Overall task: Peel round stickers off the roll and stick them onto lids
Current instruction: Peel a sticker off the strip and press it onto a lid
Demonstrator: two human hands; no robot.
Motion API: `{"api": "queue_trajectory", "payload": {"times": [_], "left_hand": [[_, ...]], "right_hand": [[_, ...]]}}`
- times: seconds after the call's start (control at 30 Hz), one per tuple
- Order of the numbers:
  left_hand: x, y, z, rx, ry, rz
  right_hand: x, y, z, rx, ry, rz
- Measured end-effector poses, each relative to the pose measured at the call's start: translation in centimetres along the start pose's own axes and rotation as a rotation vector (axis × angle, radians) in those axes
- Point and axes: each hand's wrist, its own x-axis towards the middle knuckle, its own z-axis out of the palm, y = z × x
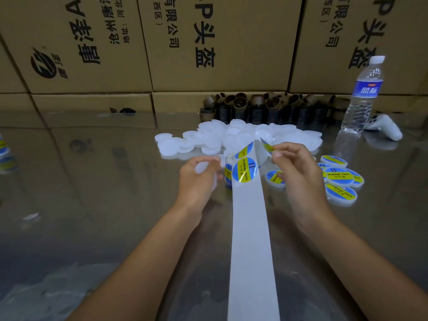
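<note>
A sticker roll stands at the table's middle, and its white backing strip runs toward me. One blue and yellow round sticker sits on the strip near the roll. My right hand pinches another peeled sticker by its edge, just right of the roll. My left hand holds a plain white lid left of the roll. A heap of bare white lids lies behind. Several stickered lids lie to the right.
The table top is shiny metal. Brown cardboard cores are stacked at the back. A water bottle and a white game controller stand at the far right. Cardboard boxes form a wall behind. More stickered lids show at the left edge.
</note>
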Motion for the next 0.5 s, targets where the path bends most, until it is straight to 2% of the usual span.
{"api": "queue_trajectory", "payload": {"times": [0.1,0.23,0.33,0.5], "left_hand": [[0.4,0.6,-0.3,-0.205,0.054,0.027],[0.0,1.3,-0.8,-0.657,-0.249,-0.158],[-0.5,1.3,-0.5,-0.686,-0.420,-0.255],[-0.8,0.9,0.0,-0.568,-0.538,-0.316]], "right_hand": [[-0.2,0.0,0.0,0.013,-0.037,-0.052],[-0.2,-0.3,0.1,0.012,-0.024,-0.088],[-0.1,-0.4,0.0,0.004,-0.009,-0.101],[-0.1,-0.9,0.0,0.041,-0.032,-0.135]]}}
